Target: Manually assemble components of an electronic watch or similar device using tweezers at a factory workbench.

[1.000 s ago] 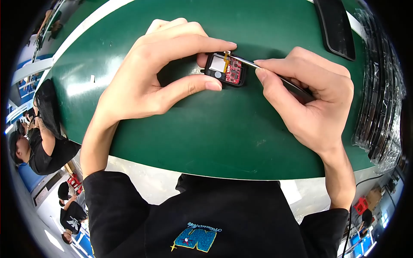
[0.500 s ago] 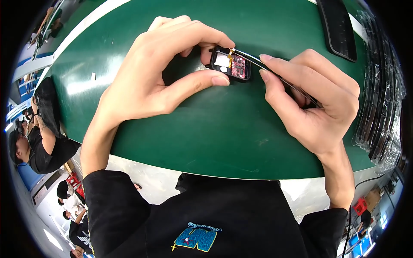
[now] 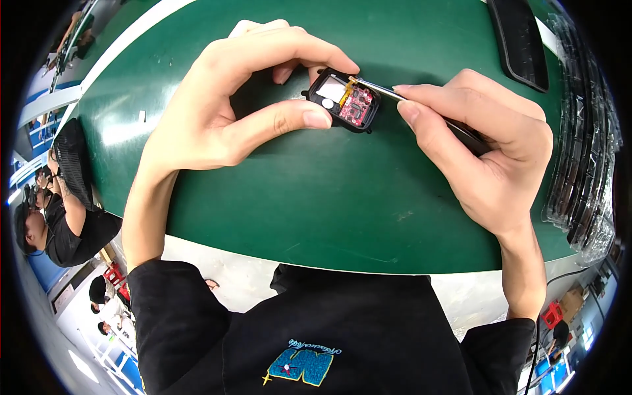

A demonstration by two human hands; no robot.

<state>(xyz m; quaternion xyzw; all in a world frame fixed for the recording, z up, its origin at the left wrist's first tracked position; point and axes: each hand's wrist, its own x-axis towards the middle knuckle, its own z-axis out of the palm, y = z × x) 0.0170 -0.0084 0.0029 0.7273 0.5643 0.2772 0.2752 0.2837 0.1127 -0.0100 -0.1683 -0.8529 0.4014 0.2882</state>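
Between the thumb and fingers of my left hand (image 3: 243, 99) sits a small black device housing (image 3: 374, 113), shaped like a smartwatch case. Its inside faces up, showing a red circuit board (image 3: 356, 107), a white rectangular block (image 3: 331, 89), a small white disc and a yellow-gold flex strip (image 3: 347, 91). My right hand (image 3: 487, 141) is closed in a pinch on slim metal tweezers (image 3: 382, 88). The tweezers' tips touch the housing's upper edge, by the end of the flex strip. Whether they grip the strip is too small to tell.
The green table (image 3: 296, 210) lies beneath my hands. A black tray (image 3: 520, 46) lies at the far right, beside stacked clear plastic-wrapped trays (image 3: 579, 138). A small white piece (image 3: 142, 116) is on the left. Another person (image 3: 66, 224) sits beyond the left edge.
The housing has turned clockwise and shifted slightly left in my left hand, whose thumb has moved left. The tweezers have rotated a little, their tips staying by the flex strip.
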